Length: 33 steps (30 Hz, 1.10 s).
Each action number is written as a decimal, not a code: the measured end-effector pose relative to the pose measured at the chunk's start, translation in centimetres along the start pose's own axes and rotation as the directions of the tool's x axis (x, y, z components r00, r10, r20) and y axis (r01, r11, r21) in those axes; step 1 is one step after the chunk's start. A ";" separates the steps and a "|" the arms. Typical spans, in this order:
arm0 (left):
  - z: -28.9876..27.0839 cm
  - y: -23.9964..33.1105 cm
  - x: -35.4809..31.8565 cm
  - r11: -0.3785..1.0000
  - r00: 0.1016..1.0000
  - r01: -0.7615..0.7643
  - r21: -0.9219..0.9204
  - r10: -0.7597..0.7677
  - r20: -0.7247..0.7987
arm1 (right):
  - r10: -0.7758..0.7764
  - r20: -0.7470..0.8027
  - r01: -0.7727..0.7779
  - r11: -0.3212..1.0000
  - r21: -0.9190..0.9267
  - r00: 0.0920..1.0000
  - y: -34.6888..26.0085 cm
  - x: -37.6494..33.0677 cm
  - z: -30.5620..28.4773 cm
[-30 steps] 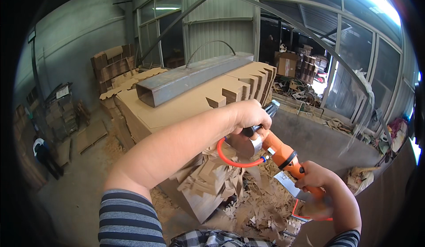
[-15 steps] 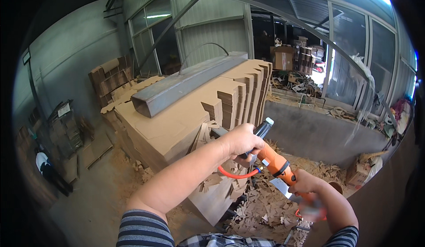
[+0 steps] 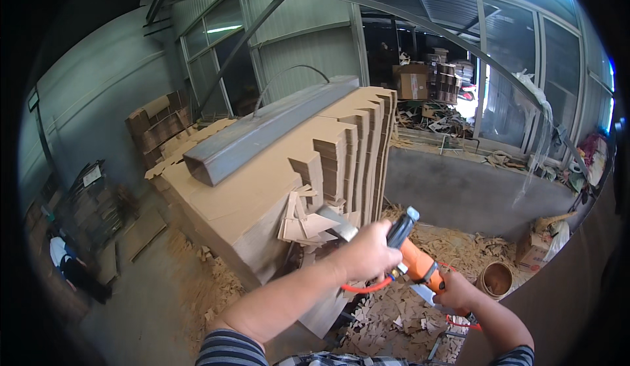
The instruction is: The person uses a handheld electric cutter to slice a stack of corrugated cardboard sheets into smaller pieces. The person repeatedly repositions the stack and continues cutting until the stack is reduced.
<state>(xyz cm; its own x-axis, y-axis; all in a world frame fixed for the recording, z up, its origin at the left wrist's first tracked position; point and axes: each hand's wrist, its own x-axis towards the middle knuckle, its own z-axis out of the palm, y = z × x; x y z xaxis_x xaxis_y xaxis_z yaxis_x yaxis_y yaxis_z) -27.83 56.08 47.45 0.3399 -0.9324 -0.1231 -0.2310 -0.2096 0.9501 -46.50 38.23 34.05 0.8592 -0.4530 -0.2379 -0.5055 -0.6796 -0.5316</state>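
An orange power tool (image 3: 420,265) with a black side handle and a red hose (image 3: 364,289) is in both my hands. My left hand (image 3: 373,251) is closed around it by the black handle, and my right hand (image 3: 457,291) wraps the orange body nearer to me. The metal front end (image 3: 338,222) of the tool points at a tall stack of brown cardboard sheets (image 3: 262,189) with notched edges. Loose cardboard offcuts (image 3: 303,220) cling to the stack's near side, close to that end. A heavy square steel tube (image 3: 269,130) with a bent handle lies on top of the stack.
Cardboard scraps (image 3: 394,320) cover the floor below the tool. A round bucket (image 3: 495,281) and a carton (image 3: 533,248) stand at the right, by a low grey wall (image 3: 472,195). Another person (image 3: 69,261) is at the far left, near further stacks.
My hands and the tool have moved right and down in the picture. More offcuts show at the stack's side, and the bucket has come into fuller view.
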 end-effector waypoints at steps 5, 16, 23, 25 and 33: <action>2.8 -1.6 2.9 0.998 0.998 -0.008 0.069 0.003 0.063 | 0.113 -0.026 -0.113 0.994 0.007 0.993 2.2 -1.8 -0.7; -2.0 0.7 7.2 0.999 1.000 -0.003 0.046 0.004 -0.022 | 0.037 -0.101 -0.041 0.999 -0.035 0.994 0.8 5.2 -3.5; -6.2 -3.1 9.2 0.995 0.988 0.092 0.023 -0.089 -0.129 | 0.060 0.204 -0.075 0.995 0.070 0.977 -0.7 11.1 -3.1; -6.7 -3.2 9.5 0.995 0.986 0.096 -0.001 -0.095 -0.137 | 0.079 0.205 -0.084 0.996 0.018 0.976 -1.5 11.7 -3.8; -7.5 -3.4 10.0 0.984 0.986 0.087 -0.158 -0.107 -0.125 | 0.195 0.278 -0.194 0.981 -0.030 0.941 -2.0 13.0 -5.4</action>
<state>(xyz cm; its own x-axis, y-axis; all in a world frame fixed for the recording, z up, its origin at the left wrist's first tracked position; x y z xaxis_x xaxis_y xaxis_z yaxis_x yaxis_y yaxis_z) -16.81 49.73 45.12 0.4741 -0.8602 -0.1876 -0.0533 -0.2407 0.9691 -34.80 30.55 36.44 0.7317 -0.3979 -0.5535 -0.6648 -0.5958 -0.4506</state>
